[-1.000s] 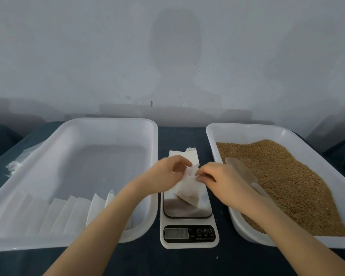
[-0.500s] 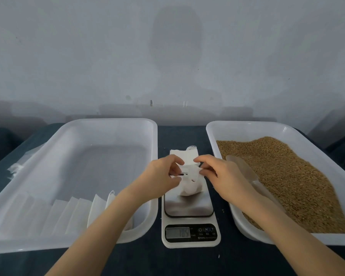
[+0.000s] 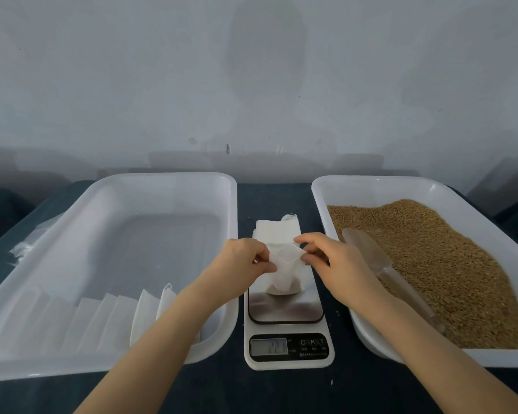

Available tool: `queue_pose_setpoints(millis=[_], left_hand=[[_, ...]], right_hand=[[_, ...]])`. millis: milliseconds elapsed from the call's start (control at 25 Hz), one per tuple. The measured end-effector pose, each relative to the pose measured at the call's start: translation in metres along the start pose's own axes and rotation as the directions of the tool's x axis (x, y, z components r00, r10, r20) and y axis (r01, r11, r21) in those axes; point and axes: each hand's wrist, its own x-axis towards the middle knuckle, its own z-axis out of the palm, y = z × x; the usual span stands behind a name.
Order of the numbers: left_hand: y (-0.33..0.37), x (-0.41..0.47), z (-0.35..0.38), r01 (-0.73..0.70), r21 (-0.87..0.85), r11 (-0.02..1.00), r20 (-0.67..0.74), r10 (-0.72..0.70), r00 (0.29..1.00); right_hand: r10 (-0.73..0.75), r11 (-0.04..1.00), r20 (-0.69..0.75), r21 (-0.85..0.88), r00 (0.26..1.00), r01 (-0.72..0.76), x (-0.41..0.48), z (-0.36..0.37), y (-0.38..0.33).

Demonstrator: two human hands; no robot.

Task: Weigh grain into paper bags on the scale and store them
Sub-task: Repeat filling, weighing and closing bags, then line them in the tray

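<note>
Paper bag [image 3: 284, 276], bulging, upright on kitchen scale [image 3: 286, 312]: we pinch its mouth between left hand [image 3: 243, 261] and right hand [image 3: 338, 264] fingers [image 3: 309, 239], apparently closing it before storage.

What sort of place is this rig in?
Likely a small, makeshift grain-packing bench: a scale with a bag on it, a tray of loose grain with a scoop, and a second tray lined with more bags.
</note>
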Motion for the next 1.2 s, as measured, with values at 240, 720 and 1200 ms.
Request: queue_pose_setpoints(millis=[240,720,1200], left_hand=[[-0.002,0.004,0.003,-0.027,0.024,0.999,-0.01,0.027,1.0],[0.0,-0.001,0.004,-0.041,-0.065,0.997,-0.01,0.041,0.999],[0.003,-0.004,0.003,-0.014,-0.131,0.991,-0.026,0.011,1.0]], right_hand=[[0.028,1.0,0.014,0.013,1.0,-0.028,-0.001,0.003,0.004],[0.016,1.0,-0.002,0.013,1.0,-0.016,-0.003,0.003,0.004],[0.743,0.473,0.011,-0.717,0.669,-0.513,-0.026,-0.062,0.068]])
